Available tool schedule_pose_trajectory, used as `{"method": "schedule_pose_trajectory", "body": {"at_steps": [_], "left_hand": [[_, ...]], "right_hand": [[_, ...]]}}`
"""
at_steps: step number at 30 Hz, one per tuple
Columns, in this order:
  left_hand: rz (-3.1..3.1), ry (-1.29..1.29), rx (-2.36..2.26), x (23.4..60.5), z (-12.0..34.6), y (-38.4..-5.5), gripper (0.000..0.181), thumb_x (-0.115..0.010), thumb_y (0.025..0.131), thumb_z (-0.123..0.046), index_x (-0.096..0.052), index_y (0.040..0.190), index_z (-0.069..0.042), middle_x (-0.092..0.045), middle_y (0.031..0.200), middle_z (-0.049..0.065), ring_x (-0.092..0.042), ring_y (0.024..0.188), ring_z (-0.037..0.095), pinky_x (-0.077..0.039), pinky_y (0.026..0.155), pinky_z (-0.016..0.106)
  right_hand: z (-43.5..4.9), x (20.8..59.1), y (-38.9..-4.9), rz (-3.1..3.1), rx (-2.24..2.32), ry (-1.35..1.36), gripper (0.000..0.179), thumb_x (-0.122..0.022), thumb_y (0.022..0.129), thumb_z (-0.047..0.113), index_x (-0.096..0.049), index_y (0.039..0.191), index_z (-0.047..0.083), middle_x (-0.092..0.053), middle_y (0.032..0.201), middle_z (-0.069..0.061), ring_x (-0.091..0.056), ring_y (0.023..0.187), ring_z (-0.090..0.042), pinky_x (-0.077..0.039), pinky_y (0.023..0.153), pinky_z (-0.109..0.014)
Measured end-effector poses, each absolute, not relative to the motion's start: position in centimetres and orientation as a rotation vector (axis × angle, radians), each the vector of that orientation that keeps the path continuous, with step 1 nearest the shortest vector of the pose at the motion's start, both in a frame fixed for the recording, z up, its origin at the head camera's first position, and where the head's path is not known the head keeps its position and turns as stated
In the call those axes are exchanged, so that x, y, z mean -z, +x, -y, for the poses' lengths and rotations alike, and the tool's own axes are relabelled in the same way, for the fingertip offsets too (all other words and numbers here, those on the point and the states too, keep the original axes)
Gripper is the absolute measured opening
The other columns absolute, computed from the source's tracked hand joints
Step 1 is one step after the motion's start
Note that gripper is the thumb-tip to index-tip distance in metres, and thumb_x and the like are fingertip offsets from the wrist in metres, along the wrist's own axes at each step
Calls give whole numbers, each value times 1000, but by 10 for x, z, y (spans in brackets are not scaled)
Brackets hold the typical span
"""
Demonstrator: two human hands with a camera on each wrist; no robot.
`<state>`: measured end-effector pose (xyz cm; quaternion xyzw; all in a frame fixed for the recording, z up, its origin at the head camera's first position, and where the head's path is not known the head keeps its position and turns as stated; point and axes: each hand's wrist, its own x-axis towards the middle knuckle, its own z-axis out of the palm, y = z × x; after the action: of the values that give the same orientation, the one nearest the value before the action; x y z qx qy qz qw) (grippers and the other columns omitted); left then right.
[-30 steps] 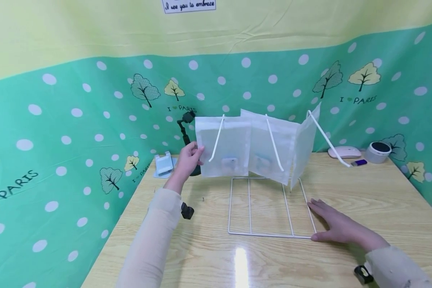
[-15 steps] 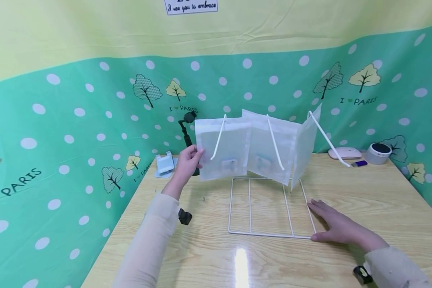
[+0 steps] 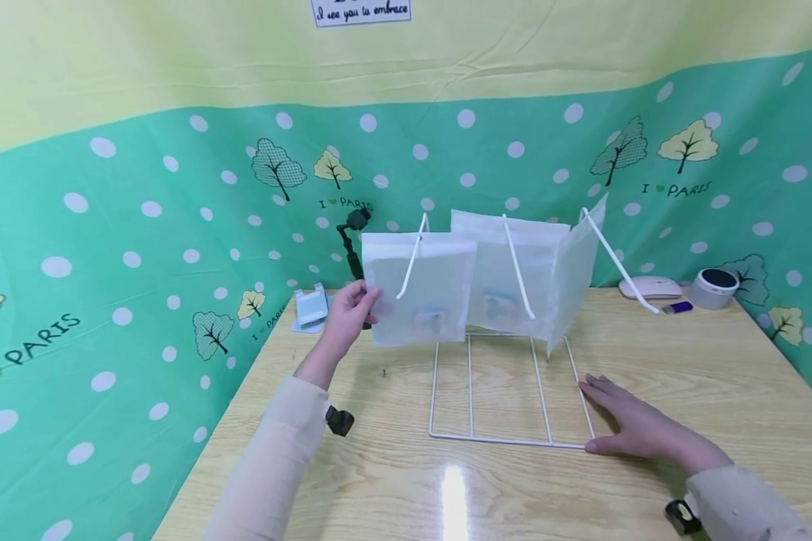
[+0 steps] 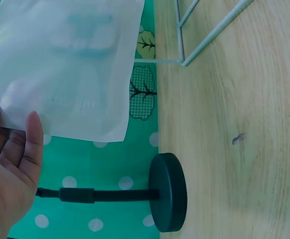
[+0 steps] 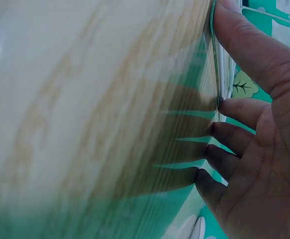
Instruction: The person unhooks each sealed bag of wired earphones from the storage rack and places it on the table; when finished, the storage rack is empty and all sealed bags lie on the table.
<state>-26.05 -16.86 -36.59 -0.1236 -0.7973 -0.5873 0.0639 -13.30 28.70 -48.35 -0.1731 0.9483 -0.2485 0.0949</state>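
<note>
At the left of the head view, my left hand (image 3: 347, 315) pinches the side edge of a translucent white pouch (image 3: 440, 289) between thumb and fingers. This pouch hangs from the left hook (image 3: 410, 263) of a white wire rack, and a small bluish item shows faintly through it. Two similar pouches, a middle one (image 3: 487, 252) and a right one (image 3: 575, 282), hang on the other hooks. My right hand (image 3: 629, 421) rests on the table with fingers spread, its fingertips and thumb against the right side of the rack's base (image 3: 507, 441).
Behind my left hand stands a black stand (image 4: 167, 194) with a round base. A light blue phone holder (image 3: 311, 306) sits at the back left. A mouse (image 3: 649, 286), a purple USB stick (image 3: 679, 306) and a round white device (image 3: 713, 289) lie at the back right, before a green cloth backdrop (image 3: 176, 376).
My left hand has moved slightly down and left. The left pouch has swung lower and toward me, overlapping less of the hook's top. My right hand has stayed put.
</note>
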Motion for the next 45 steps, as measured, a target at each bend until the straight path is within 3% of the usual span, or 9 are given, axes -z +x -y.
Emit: {"method": "schedule_pose_trajectory", "body": {"at_steps": [5, 14, 19, 30, 39, 45], "left_hand": [[2407, -405, 1810, 365, 175, -251, 24, -53, 101, -13, -60, 109, 8, -66, 110, 24, -63, 91, 25, -57, 73, 44], [2351, -451, 1832, 375, 184, -241, 26, -56, 100, -15, -60, 110, 8, -67, 106, 16, -62, 79, 15, -56, 64, 28], [2320, -491, 1823, 376, 185, -229, 26, -57, 99, -16, -62, 107, 8, -68, 103, 18, -61, 77, 17, -54, 61, 26], [2287, -497, 1819, 375, 187, -199, 21, -58, 98, -11, -60, 94, 9, -66, 91, 3, -58, 70, 14, -55, 59, 27], [2290, -517, 1792, 372, 196, -175, 18, -58, 97, -7, -64, 103, 9, -69, 90, -6, -58, 64, 13, -54, 58, 26], [2257, -542, 1772, 366, 199, -159, 15, -58, 97, -3, -64, 102, 10, -70, 92, -9, -61, 69, 11, -54, 58, 25]], "right_hand": [[-288, 484, -134, -2812, 728, -516, 104, -77, 70, 60, -40, 145, -2, -27, 150, -34, -23, 134, -57, -26, 102, -71], [-289, 485, -134, -2789, 743, -521, 102, -76, 72, 58, -39, 146, -2, -26, 151, -33, -22, 135, -57, -25, 103, -71], [-290, 486, -134, -2790, 747, -535, 103, -76, 72, 59, -39, 146, -2, -26, 151, -33, -22, 134, -57, -25, 103, -71], [-289, 485, -134, -2796, 755, -523, 102, -77, 71, 58, -40, 146, -1, -26, 151, -32, -22, 135, -57, -25, 102, -71], [-290, 485, -134, -2801, 753, -522, 102, -77, 71, 58, -40, 146, -1, -26, 151, -32, -22, 135, -57, -25, 102, -71], [-289, 484, -134, -2796, 751, -516, 102, -77, 71, 58, -39, 146, -1, -26, 151, -32, -23, 134, -56, -26, 102, -71]]}}
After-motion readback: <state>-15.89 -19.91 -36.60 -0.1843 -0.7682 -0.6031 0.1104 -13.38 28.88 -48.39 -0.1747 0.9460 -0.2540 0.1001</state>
